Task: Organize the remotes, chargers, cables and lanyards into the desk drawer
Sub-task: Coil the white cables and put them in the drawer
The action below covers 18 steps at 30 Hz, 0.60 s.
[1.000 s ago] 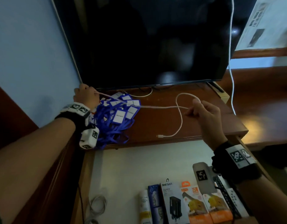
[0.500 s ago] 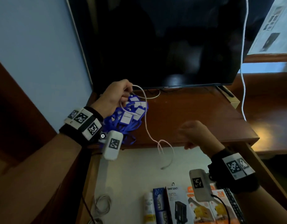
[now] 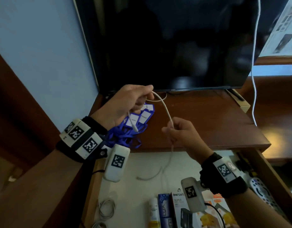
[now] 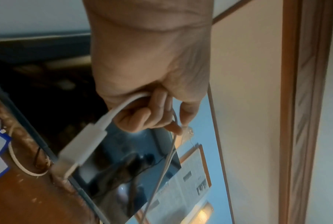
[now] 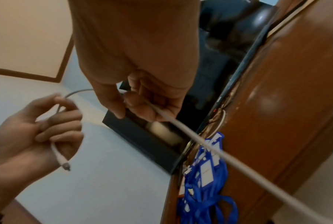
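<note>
Fingers (image 3: 142, 91) of both hands around cable (image 3: 165, 108)

desk (image 3: 199, 125) bare right of lanyards (image 3: 125, 137) — television (image 3: 174, 46) behind

1. "onesan" and "super" stand on the white box (image 3: 179, 206) in the drawer below my wrists.
2. the tags (image 3: 144, 117) on the blue lanyards (image 3: 125, 137) read roughly "huawai"; blurred, i can't be sure.

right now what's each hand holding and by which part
Both hold the white cable: the left hand grips it near one connector end, the right hand pinches it further along, the rest hanging down.
</note>
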Each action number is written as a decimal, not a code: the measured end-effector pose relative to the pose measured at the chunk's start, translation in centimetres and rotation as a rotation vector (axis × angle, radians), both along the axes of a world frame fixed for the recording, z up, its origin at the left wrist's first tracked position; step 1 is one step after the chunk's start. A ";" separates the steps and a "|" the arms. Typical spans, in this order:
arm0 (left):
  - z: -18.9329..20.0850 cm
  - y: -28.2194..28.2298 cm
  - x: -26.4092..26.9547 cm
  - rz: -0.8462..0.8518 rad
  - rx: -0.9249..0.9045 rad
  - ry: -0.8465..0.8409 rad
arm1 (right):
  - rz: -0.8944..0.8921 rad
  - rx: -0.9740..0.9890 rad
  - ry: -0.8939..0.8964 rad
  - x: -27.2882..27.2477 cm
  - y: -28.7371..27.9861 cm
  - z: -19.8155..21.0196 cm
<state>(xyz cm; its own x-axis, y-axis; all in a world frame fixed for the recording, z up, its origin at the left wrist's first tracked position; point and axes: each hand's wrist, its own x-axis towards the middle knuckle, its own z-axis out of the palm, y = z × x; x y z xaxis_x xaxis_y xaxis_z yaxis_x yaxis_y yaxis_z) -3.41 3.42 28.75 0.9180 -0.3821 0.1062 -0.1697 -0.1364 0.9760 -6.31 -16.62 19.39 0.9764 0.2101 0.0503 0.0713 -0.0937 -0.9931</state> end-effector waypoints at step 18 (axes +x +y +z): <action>-1.1 6.5 1.5 0.412 -0.957 0.091 | -0.190 -0.814 0.201 1.5 -4.9 -13.8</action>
<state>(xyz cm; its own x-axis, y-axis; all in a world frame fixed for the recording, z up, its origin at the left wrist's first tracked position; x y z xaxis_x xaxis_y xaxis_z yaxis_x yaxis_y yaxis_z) -1.90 9.95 27.68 0.9777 0.1698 0.1234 -0.2063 0.6697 0.7134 -4.77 -21.49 5.55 0.9729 -0.0620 -0.2226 -0.1874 -0.7751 -0.6034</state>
